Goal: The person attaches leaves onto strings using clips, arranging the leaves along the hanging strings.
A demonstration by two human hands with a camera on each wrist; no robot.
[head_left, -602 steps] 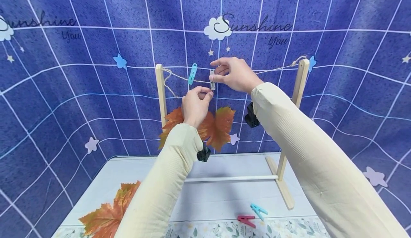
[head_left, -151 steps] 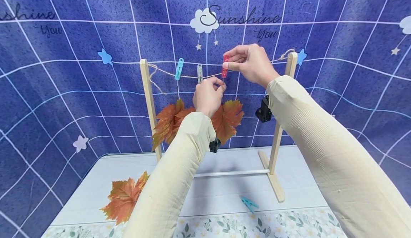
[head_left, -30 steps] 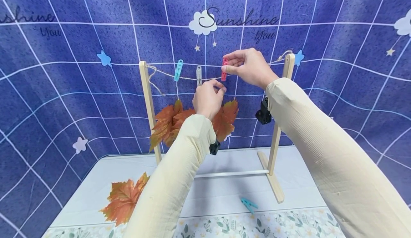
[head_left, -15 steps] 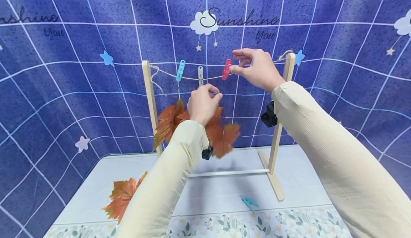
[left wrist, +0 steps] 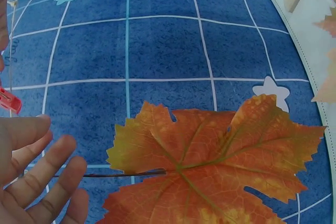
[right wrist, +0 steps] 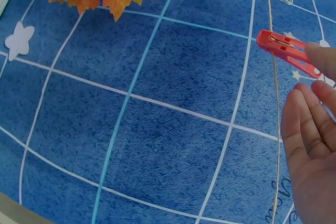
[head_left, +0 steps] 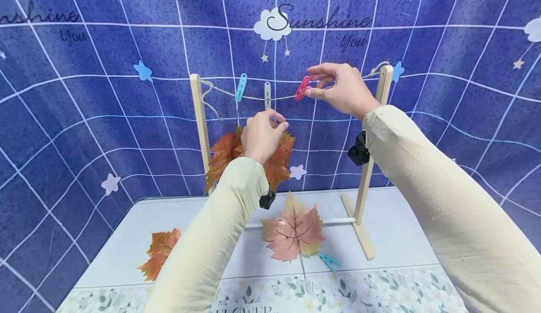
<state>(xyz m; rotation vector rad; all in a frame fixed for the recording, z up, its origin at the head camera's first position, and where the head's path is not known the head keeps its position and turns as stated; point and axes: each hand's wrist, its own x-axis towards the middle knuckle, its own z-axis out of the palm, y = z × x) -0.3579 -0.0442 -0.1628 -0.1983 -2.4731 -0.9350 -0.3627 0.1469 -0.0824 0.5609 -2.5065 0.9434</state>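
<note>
Right hand [head_left: 343, 87]: thumb on the red clothespin [head_left: 302, 88], itself on the string [right wrist: 277, 116] — whether fingers pinch it, I cannot tell. Left hand [head_left: 263, 137]: fingers relaxed, apart, below the grey clothespin [head_left: 267, 95] — an orange leaf [head_left: 159, 253] lies toward the tabletop's [head_left: 127, 238] left edge.

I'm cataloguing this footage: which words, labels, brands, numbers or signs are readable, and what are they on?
"Sunshine" and "You": dark script on the blue, white-gridded fabric backdrop, right of centre.
"nshine" and "You": same backdrop, far left, first letters cut off.
"FLOWER": on the white, floral-edged table cover, cropped by the frame's bottom.
Wrist views: backdrop lettering too blurred or cropped to read surely.
No brands or numbers readable.
</note>
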